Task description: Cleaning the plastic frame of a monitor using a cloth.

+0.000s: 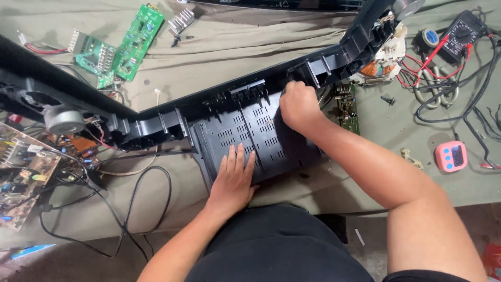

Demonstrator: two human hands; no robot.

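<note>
A black vented plastic panel lies in front of me, joined to a long black plastic housing frame that runs across the cloth. My left hand presses flat on the panel's near edge, fingers spread. My right hand is curled at the panel's far right corner where it meets the frame; whatever its fingertips grip is hidden.
Green circuit boards and a heat sink lie far left. A brown circuit board with black cables sits at left. At right are a multimeter with red and black leads, a copper coil and a pink timer.
</note>
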